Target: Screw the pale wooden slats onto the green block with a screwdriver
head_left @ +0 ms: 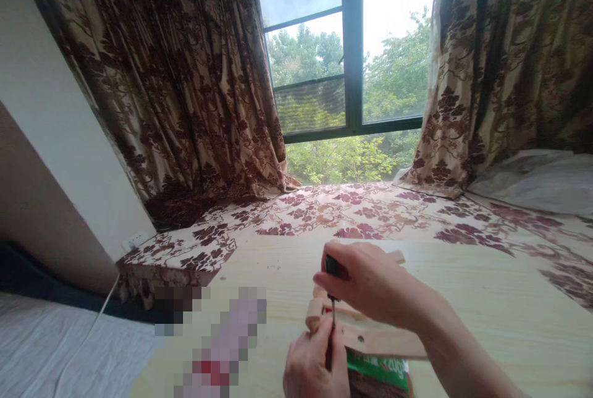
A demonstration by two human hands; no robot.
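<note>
My right hand (pixel 365 277) is closed around the dark handle of a screwdriver (pixel 332 268), held upright with its shaft pointing down. Below it, my left hand (pixel 315 361) pinches with thumb and finger close to the screwdriver's tip; what lies between those fingers is hidden. A pale wooden assembly (pixel 389 341) sits under both hands, with a rounded wooden end at its left and a dark hole in its side bar. Part of it is covered by my right hand and forearm. Beneath the wood lies a green-and-brown packet (pixel 382 370) with white print.
All this rests on a light wood-grain tabletop (pixel 486 299). A pixelated patch (pixel 231 342) covers something at the table's left. Beyond the table is a ledge with a floral cloth (pixel 324 209), before a window (pixel 352 46) between patterned curtains (pixel 199 89).
</note>
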